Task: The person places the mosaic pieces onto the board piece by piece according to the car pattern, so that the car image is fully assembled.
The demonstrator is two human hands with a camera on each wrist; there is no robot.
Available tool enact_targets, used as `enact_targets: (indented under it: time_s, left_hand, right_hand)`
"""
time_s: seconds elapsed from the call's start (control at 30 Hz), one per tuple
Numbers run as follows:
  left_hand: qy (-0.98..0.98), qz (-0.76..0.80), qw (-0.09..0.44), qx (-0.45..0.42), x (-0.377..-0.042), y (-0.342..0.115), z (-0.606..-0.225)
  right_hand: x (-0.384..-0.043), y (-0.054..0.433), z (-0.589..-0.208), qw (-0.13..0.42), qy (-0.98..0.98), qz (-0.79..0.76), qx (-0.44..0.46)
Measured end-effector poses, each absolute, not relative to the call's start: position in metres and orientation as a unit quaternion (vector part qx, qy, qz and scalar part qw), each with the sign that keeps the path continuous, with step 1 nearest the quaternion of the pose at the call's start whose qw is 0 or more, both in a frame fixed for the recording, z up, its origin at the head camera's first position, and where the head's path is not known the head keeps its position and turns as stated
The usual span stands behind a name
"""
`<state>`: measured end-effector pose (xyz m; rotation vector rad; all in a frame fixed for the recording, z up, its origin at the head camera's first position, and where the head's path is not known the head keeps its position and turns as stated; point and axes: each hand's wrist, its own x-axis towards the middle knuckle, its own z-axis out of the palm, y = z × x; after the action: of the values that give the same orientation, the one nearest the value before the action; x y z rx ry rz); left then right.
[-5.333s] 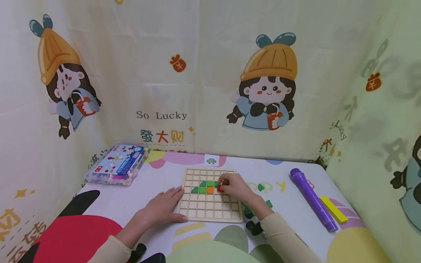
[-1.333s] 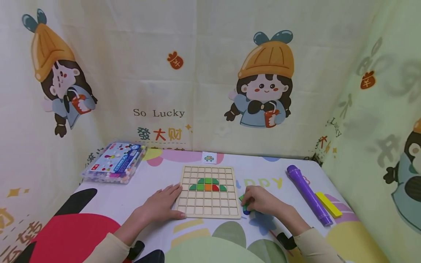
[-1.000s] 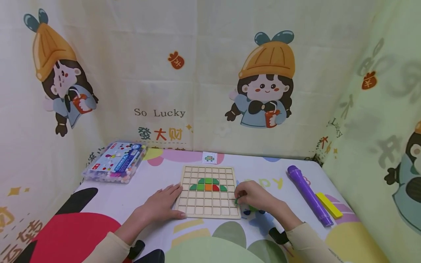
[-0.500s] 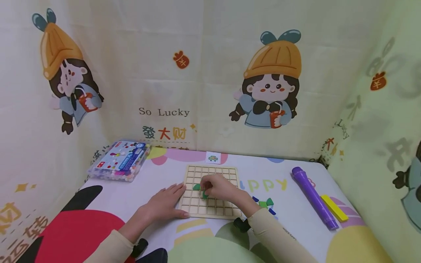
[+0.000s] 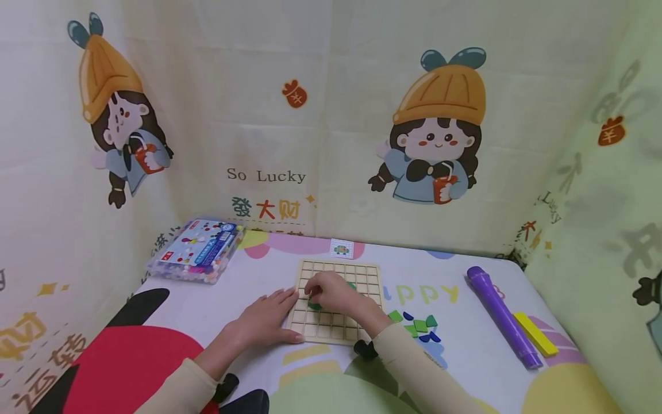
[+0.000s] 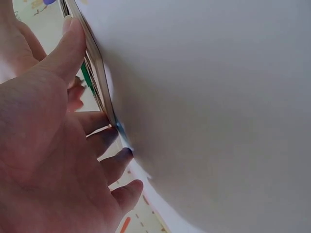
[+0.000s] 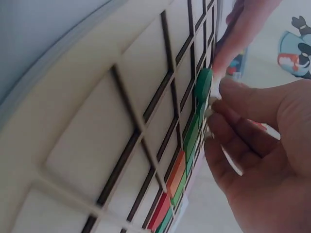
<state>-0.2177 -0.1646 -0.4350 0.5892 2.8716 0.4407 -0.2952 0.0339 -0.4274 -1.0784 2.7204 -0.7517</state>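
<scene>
A wooden grid board (image 5: 323, 333) lies on the table in the head view. My left hand (image 5: 266, 321) rests at its left edge, fingers extended, with the thumb at the near corner. My right hand (image 5: 336, 296) is over the board's left half, thumb and fingertips bent together at a rounded green tile (image 7: 203, 85). In the right wrist view that tile overlaps the grid lines, close against the fingertips. Beside it in the grid sit an orange tile (image 7: 176, 172), a red tile (image 7: 159, 212) and several green ones. From the head view, my right hand hides most of them.
Loose green and blue tiles (image 5: 420, 326) lie right of the board. Behind it is a small picture card (image 5: 342, 249). A clear plastic box (image 5: 199, 250) stands back left. At the right lie a purple stick (image 5: 501, 316) and a yellow bar (image 5: 536, 334).
Red and green tiles have been added beside the orange one. My right hand then took a green tile from the loose ones and moved left over the board. My left hand stayed at the edge.
</scene>
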Motion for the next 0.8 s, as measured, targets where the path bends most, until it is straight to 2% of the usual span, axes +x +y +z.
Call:
enact_targets:
  time_s: [0.27,0.57,0.8]
  left_hand:
    - [0.967,0.144,0.093,0.186,-0.220,-0.162,-0.436]
    - [0.968,0.141,0.088,0.189,-0.219,-0.162,-0.436]
    - [0.966,0.143,0.083,0.197,-0.218,-0.162,-0.435]
  right_hand:
    - [-0.288,0.044,-0.430,0.058,0.905,-0.213,-0.363]
    - [-0.282,0.039,-0.429,0.072,0.920,-0.219,-0.318]
    - [-0.281,0.036,-0.440,0.041,0.924,-0.230,-0.302]
